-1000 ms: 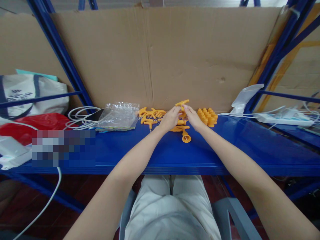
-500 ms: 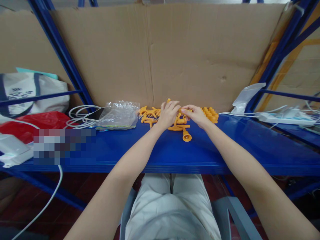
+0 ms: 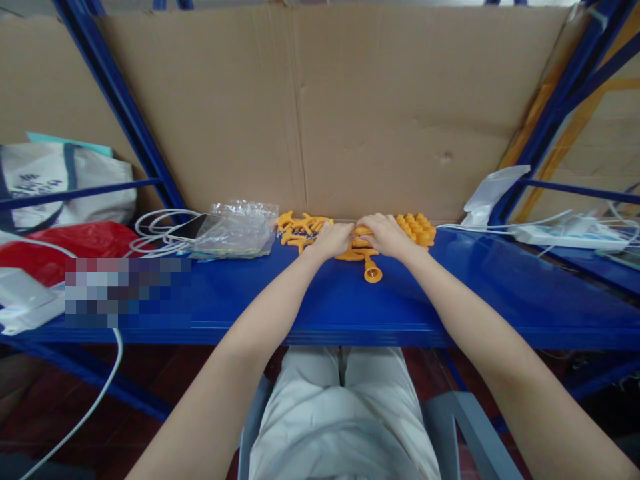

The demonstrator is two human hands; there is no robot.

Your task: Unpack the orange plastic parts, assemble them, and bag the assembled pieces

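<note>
Plain orange-yellow colours the handle pieces (image 3: 300,223) at mid-frame and the knobbly cluster (image 3: 419,231) right of centre; the table (image 3: 340,303) is deep blue, the far-left bag (image 3: 97,187) white with navy bands.

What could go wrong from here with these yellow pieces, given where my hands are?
The right hand looks close to the yellow cluster and might knock pieces out of place. The left hand is beside the yellow handles and could nudge them. The flared piece lies nearer the table's front edge, so a wrist drawn back might catch it.
</note>
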